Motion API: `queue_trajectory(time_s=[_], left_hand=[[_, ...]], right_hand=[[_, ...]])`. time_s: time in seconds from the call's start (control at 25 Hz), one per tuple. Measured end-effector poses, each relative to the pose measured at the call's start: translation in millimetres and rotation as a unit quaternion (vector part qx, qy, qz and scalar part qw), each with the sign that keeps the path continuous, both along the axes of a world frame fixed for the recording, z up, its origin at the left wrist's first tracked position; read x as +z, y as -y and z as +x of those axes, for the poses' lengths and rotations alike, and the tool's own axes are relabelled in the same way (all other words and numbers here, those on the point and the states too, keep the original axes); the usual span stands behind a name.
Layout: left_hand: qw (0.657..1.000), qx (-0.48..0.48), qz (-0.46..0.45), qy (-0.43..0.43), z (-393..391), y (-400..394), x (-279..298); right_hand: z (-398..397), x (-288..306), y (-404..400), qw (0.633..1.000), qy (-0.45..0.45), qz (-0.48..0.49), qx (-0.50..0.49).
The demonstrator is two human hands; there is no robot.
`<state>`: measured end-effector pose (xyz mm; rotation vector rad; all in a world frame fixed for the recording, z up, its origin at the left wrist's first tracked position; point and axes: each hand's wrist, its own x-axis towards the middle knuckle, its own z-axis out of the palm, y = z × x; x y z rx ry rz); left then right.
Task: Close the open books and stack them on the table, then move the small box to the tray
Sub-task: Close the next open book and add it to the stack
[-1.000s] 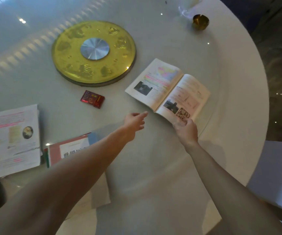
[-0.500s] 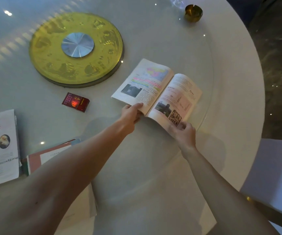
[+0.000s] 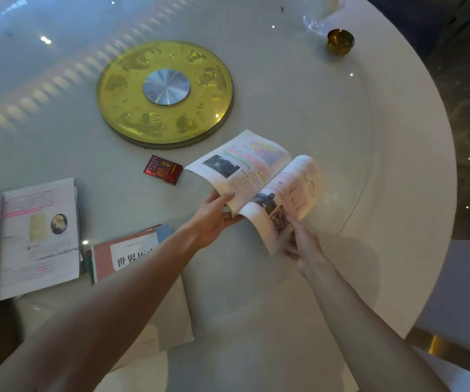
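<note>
An open illustrated book (image 3: 253, 171) lies right of centre on the round white table (image 3: 355, 137). My left hand (image 3: 214, 216) grips the near edge of its left half by the spine. My right hand (image 3: 301, 244) holds the near corner of its right half, which is lifted and curling inward. A small red box (image 3: 163, 173) rests just left of this book. Another open book (image 3: 27, 236) lies at the far left. A closed book with a pink and white cover (image 3: 126, 253) sits partly under my left forearm.
A round gold tray with a silver centre disc (image 3: 165, 93) sits behind the red box. A small brass ashtray (image 3: 340, 41) stands near the far right rim. The table's edge curves down the right side, with a white chair (image 3: 465, 301) beyond it.
My left hand reached forward and took hold of the open book's near edge. My right hand has lifted the right half off the table, so the pages now curl upward.
</note>
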<state>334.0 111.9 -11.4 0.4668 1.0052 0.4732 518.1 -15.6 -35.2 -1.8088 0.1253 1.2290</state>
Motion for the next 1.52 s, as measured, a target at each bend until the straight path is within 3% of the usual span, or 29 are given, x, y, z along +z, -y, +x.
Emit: queue_trajectory(time_s=[0.2,0.4,0.6,0.88,1.28,1.52], left_hand=[[0.992,-0.080,0.069,-0.068,-37.3,23.2,6.6],[0.953,-0.157,0.173,-0.193,-62.6,48.6,16.6],[0.933,-0.219,0.199,-0.207,-85.2,73.4,12.4],[0.923,-0.209,0.209,-0.246,-108.3,93.7,12.4],[0.963,-0.119,0.144,-0.195,-170.8,97.8,27.6],[0.971,-0.062,0.104,-0.205,-254.3,118.9,28.7]], right_hand=[[-26.8,2.6,14.7,0.992,-0.069,0.076,-0.080],[-48.9,8.3,44.6,0.998,-0.016,0.066,-0.012],[-65.5,16.0,58.2,0.995,0.014,0.095,0.020],[-81.6,22.6,77.9,0.997,-0.025,0.074,-0.003],[-122.8,38.6,63.8,0.985,0.022,0.129,0.116],[-184.7,31.1,32.2,0.963,0.062,0.060,0.254]])
